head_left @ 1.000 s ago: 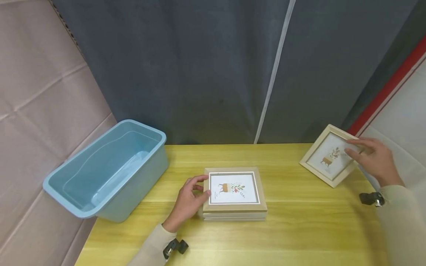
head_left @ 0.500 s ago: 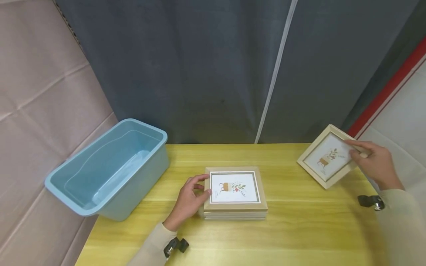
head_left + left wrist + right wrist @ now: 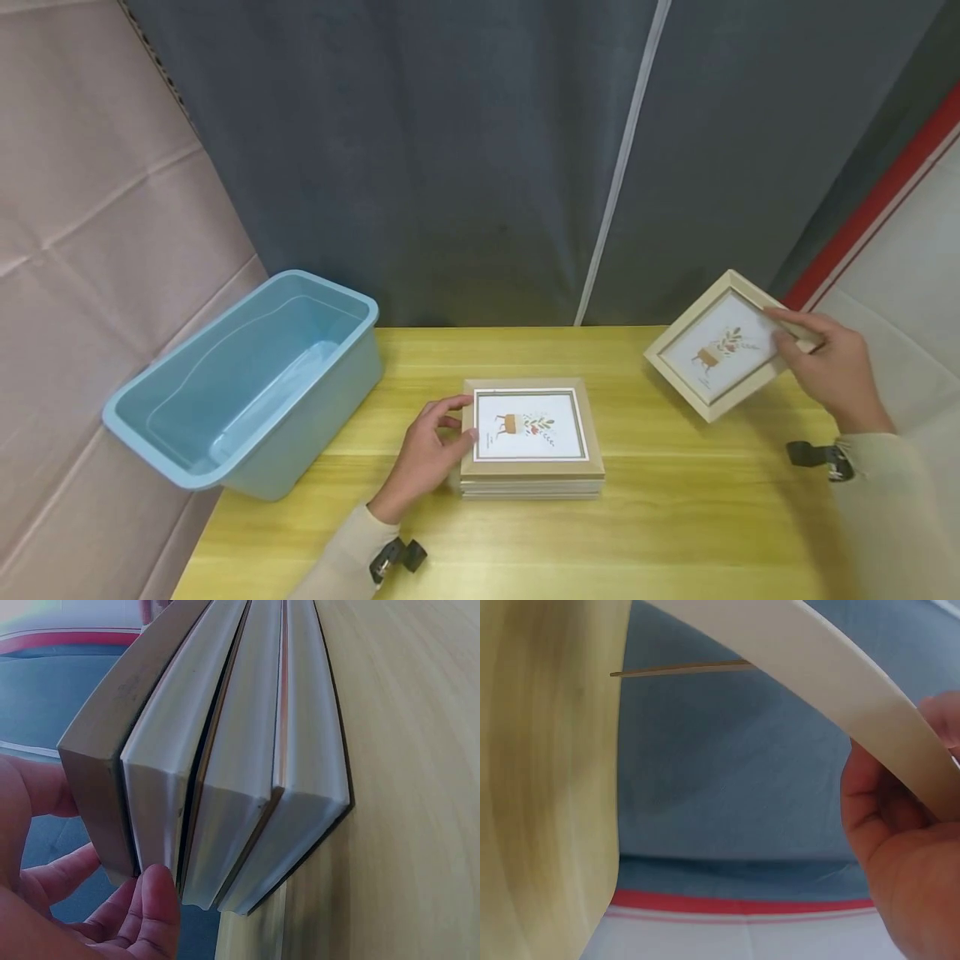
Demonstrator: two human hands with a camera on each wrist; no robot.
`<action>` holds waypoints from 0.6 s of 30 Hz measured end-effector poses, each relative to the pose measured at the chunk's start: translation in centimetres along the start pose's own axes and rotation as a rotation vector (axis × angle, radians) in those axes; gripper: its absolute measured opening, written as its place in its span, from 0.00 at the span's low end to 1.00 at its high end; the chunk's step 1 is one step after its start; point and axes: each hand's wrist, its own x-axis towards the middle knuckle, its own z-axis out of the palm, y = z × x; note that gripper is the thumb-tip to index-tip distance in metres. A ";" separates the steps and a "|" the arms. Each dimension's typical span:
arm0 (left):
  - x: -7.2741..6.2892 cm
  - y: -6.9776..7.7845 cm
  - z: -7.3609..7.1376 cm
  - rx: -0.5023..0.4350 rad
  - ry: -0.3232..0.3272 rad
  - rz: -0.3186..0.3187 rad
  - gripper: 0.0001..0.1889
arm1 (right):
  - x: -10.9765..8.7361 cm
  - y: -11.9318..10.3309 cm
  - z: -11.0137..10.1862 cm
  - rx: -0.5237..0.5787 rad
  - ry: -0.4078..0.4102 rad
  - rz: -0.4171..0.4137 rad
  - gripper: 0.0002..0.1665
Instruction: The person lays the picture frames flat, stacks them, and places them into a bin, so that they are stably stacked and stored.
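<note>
My right hand (image 3: pixel 840 367) grips a cream-framed picture frame (image 3: pixel 675 343) by its right side, fingers over the front edge. It is tilted, its picture of a brown pot with leaves facing me. In the right wrist view its pale edge (image 3: pixel 840 667) runs above the table and a thin strip (image 3: pixel 682 669) juts out behind it. My left hand (image 3: pixel 423 454) rests its thumb and fingertips along the left side of a stack of picture frames. The top frame (image 3: pixel 525 471) lies face up; in the left wrist view several white frames (image 3: pixel 240 765) sit under it.
A blue plastic tub (image 3: pixel 300 433) stands at the table's left. The wooden table (image 3: pixel 675 517) ends at a dark grey curtain (image 3: pixel 465 167) at the back. A white wall panel with a red strip (image 3: pixel 885 200) borders the right side.
My right hand has carried its picture frame leftward and slightly up from the right side of the table. My left hand and the stack have stayed in place.
</note>
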 end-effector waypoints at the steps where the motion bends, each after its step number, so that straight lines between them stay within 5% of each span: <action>1: 0.0 0.0 0.0 0.002 0.000 -0.001 0.26 | -0.1 -0.4 0.1 0.018 0.012 -0.013 0.21; 18: 1.2 1.3 -1.3 -0.023 0.057 0.014 0.26 | -0.6 -6.1 2.1 0.234 0.087 -0.091 0.19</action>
